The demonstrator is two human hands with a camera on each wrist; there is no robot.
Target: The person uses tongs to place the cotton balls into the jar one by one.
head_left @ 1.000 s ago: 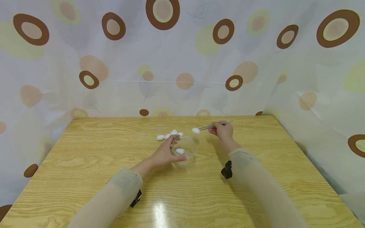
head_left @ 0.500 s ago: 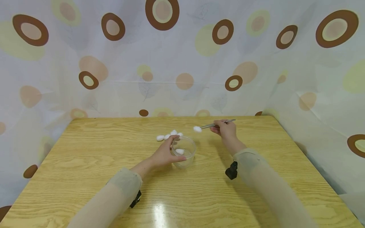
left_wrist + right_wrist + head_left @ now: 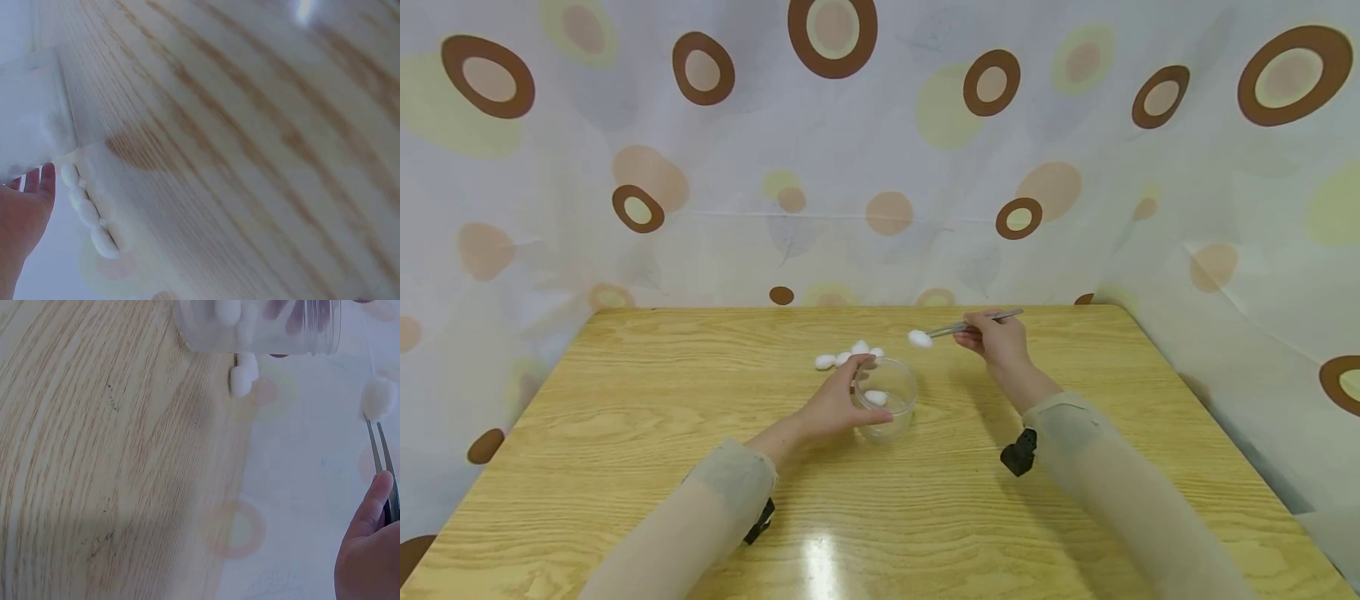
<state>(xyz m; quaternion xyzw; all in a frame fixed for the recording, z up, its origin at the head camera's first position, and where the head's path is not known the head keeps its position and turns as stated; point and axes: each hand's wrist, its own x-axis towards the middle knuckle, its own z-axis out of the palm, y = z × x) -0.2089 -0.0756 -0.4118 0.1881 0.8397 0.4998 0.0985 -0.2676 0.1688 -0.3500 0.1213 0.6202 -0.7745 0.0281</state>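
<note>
My left hand (image 3: 831, 406) grips a clear round plastic tub (image 3: 898, 427), thumb on the near side and fingers round the far rim. One white cotton ball (image 3: 876, 398) lies inside the tub. My right hand (image 3: 1002, 344) pinches metal tweezers (image 3: 951, 330), whose tips hold another cotton ball (image 3: 920, 338) up in the air, beyond the tub and to its right. In the right wrist view this raised cotton ball (image 3: 379, 398) sits at the tweezer tips. Several more cotton balls (image 3: 825, 362) lie in a cluster behind the tub, partly hidden by my left fingers.
The wood-grain table (image 3: 647, 433) stretches around the tub, its back edge against a patterned curtain (image 3: 887, 150) with brown and peach circles. The curtain also hangs along both sides. A black wrist camera (image 3: 1019, 452) is strapped at my right cuff.
My right hand has drifted slightly to the right, and the tweezers and cotton ball have moved a little up and right. My left hand still holds the tub in place.
</note>
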